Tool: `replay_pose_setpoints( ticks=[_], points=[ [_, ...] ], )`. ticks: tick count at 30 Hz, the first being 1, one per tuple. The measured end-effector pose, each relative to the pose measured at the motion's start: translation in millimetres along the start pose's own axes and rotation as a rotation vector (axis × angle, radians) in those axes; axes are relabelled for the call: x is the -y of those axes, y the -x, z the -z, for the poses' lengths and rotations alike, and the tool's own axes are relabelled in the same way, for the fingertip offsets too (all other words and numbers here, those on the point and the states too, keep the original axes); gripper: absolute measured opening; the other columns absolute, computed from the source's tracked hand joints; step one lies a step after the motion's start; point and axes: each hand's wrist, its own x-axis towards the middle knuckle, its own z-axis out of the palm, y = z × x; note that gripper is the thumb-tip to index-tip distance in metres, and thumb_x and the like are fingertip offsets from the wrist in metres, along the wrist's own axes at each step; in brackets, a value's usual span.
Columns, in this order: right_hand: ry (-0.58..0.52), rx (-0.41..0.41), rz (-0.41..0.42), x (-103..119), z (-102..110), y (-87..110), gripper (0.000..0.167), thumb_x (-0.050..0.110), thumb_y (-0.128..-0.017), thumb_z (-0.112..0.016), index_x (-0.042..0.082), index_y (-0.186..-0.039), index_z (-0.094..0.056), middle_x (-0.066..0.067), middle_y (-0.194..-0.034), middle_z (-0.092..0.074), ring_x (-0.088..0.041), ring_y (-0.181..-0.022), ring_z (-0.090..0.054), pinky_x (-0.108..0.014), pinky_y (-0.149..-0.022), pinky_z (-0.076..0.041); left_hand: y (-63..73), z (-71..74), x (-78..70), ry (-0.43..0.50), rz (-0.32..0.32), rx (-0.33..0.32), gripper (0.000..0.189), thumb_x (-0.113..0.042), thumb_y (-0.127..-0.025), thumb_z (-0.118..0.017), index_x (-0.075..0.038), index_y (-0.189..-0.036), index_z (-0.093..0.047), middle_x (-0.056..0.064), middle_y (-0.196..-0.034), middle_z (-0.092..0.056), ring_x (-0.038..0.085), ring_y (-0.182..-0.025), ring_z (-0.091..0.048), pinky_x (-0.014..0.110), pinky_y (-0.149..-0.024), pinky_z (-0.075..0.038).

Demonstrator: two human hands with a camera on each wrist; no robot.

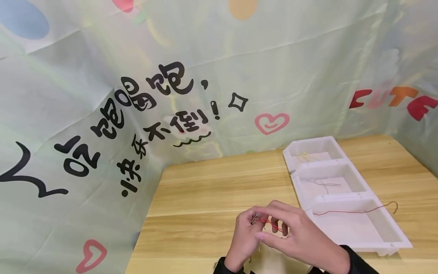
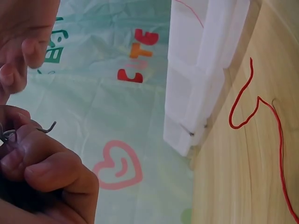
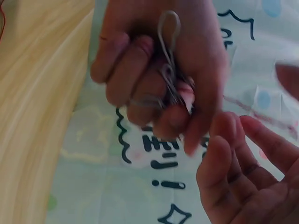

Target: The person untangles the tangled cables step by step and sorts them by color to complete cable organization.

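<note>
My left hand (image 1: 244,236) grips a bundle of looped, twisted grey wire (image 3: 169,51) between thumb and curled fingers. One bent end of that wire pokes out beside the thumb in the left wrist view. A thin red wire (image 1: 272,224) runs from the bundle towards my right hand (image 1: 299,228), whose fingers arch over the left one from the right. In the right wrist view the right hand's fingers are loosely bent and apart, with no wire clearly pinched. Blur and overlapping fingers hide where the red wire ends.
A white three-compartment tray (image 1: 403,238) stands on the wooden table (image 1: 202,190) at the right. It holds yellowish wire (image 1: 304,156), thin grey wire (image 1: 325,184) and a red wire (image 1: 356,212) reaching over its rim. A printed cloth (image 1: 205,45) hangs behind.
</note>
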Motion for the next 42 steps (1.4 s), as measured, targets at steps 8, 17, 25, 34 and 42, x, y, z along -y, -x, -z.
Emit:
replay_pose_setpoints(
  ticks=[8,17,25,34,42],
  points=[
    [-0.009,-0.067,0.124,-7.3,-7.0,-1.8,0.031,-0.007,-0.089,-0.071,0.020,-0.103,-0.072,0.012,-0.095,-0.061,0.002,-0.074,-0.051,-0.009,-0.063,-0.041,1.2,-3.6,-1.0,-0.054,-0.046,0.025,0.034,-0.015,-0.099,-0.062,-0.009,-0.067,-0.051,-0.011,-0.064,-0.043,0.001,-0.058,-0.039,0.017,-0.054,-0.030],
    [-0.069,-0.153,-0.072,-13.2,8.0,7.8,0.039,-0.017,-0.092,-0.061,0.021,-0.098,-0.068,0.012,-0.082,-0.062,-0.002,-0.062,-0.055,-0.015,-0.053,-0.045,2.0,-1.1,-1.7,-0.016,-0.019,0.084,0.042,-0.020,-0.100,-0.063,-0.008,-0.066,-0.041,-0.009,-0.060,-0.031,0.000,-0.052,-0.028,0.018,-0.052,-0.023],
    [-0.112,-0.268,-0.209,-17.1,28.3,16.5,0.031,-0.016,-0.097,-0.052,0.012,-0.096,-0.066,0.004,-0.080,-0.066,-0.011,-0.063,-0.061,-0.022,-0.055,-0.049,2.8,1.5,0.7,0.012,0.001,0.072,0.046,-0.025,-0.103,-0.059,-0.008,-0.066,-0.038,-0.007,-0.057,-0.030,0.002,-0.049,-0.027,0.019,-0.049,-0.022],
    [0.131,-0.327,-0.286,-25.6,55.8,34.6,0.027,-0.010,-0.092,-0.066,0.017,-0.091,-0.072,0.009,-0.077,-0.069,-0.003,-0.063,-0.062,-0.016,-0.053,-0.046,3.7,6.4,2.9,0.071,0.027,0.072,0.049,-0.029,-0.105,-0.057,-0.006,-0.066,-0.036,-0.007,-0.055,-0.031,0.002,-0.046,-0.028,0.018,-0.045,-0.022],
    [0.384,-0.336,-0.441,-40.2,88.0,63.1,0.020,0.006,-0.086,-0.080,0.026,-0.087,-0.075,0.017,-0.075,-0.068,0.001,-0.063,-0.055,-0.012,-0.059,-0.042,3.8,10.9,5.4,0.130,0.052,0.076,0.044,-0.025,-0.106,-0.055,0.002,-0.072,-0.045,-0.005,-0.054,-0.031,0.003,-0.044,-0.027,0.019,-0.042,-0.022]
  ],
)
